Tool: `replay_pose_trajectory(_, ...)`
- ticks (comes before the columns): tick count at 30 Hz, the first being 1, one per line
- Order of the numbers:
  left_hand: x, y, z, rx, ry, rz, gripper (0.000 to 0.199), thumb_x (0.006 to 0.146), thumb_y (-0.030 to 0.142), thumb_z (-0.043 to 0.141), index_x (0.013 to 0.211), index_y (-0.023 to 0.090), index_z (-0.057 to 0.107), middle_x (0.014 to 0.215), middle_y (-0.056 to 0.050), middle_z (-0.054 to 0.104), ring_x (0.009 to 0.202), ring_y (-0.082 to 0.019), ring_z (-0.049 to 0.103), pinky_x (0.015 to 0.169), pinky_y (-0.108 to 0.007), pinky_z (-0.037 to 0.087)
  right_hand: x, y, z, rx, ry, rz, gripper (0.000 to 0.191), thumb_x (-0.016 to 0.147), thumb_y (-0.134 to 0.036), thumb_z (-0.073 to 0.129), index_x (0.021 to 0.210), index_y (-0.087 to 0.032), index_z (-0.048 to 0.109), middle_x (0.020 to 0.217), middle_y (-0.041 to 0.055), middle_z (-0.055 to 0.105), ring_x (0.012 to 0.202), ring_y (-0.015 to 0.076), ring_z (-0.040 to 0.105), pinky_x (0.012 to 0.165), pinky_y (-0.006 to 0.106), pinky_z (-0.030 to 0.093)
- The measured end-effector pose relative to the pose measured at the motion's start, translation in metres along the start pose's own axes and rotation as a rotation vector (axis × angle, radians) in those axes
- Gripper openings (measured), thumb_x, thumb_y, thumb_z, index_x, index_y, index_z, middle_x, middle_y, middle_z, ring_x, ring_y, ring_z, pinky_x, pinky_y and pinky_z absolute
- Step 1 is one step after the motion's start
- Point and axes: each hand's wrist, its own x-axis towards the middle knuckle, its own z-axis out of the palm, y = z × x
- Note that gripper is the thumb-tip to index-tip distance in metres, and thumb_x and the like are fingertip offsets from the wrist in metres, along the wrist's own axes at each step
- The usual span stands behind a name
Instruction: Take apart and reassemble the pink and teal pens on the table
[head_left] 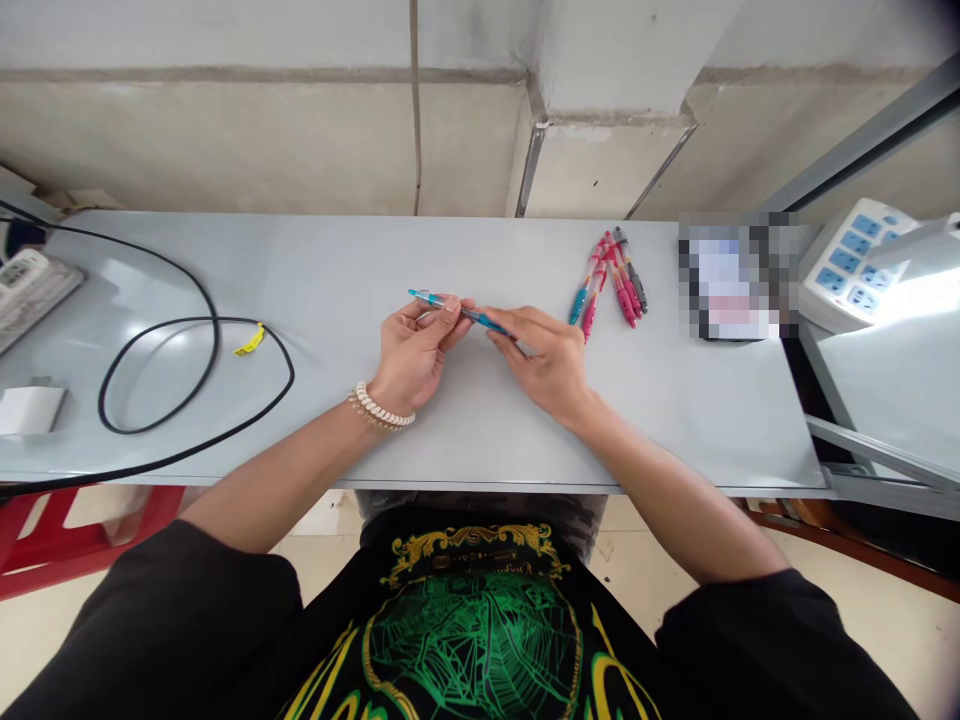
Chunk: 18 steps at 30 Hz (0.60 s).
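Observation:
A blue pen (427,297) is held between both hands above the middle of the table, tilted slightly down to the right. My left hand (421,350), with bracelets at the wrist, pinches its barrel between thumb and fingers. At the pen's right end, the fingertips of my right hand (541,358) close on it. To the right of my right hand lies a loose group of several pens: a blue-gripped one (577,305), pink ones (625,300) and a dark grey one (632,268).
A black cable (289,375) with a yellow tag (250,341) loops across the left of the table (337,260). A white adapter (31,410) lies at the left edge. A blurred phone (724,285) and a power strip (859,262) are at the right. A wall stands behind.

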Motion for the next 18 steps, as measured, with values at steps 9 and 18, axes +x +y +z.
replay_pose_trajectory(9, -0.006, -0.002, 0.0, -0.081, -0.019, 0.005, 0.042, 0.069, 0.037, 0.099, 0.09, 0.017, 0.069, 0.094, -0.003, 0.082, 0.098, -0.017, 0.08, 0.094, -0.029, 0.064, 0.006, -0.012, -0.002, 0.243, 0.042, 0.221, 0.037, 0.092, -0.058, 0.074, 0.107, -0.024, 0.08, 0.094, 0.0046, 0.077, 0.08, 0.0159, 0.073, 0.072, 0.031, 0.065)
replay_pose_trajectory(18, -0.006, -0.002, 0.002, -0.062, -0.031, 0.006, 0.044, 0.069, 0.038, 0.099, 0.092, 0.017, 0.069, 0.097, -0.005, 0.081, 0.102, -0.019, 0.079, 0.099, -0.034, 0.063, 0.005, -0.015, 0.001, 0.274, 0.066, 0.214, 0.031, 0.094, -0.054, 0.074, 0.101, -0.025, 0.081, 0.096, 0.0052, 0.076, 0.081, 0.0162, 0.073, 0.075, 0.034, 0.067)
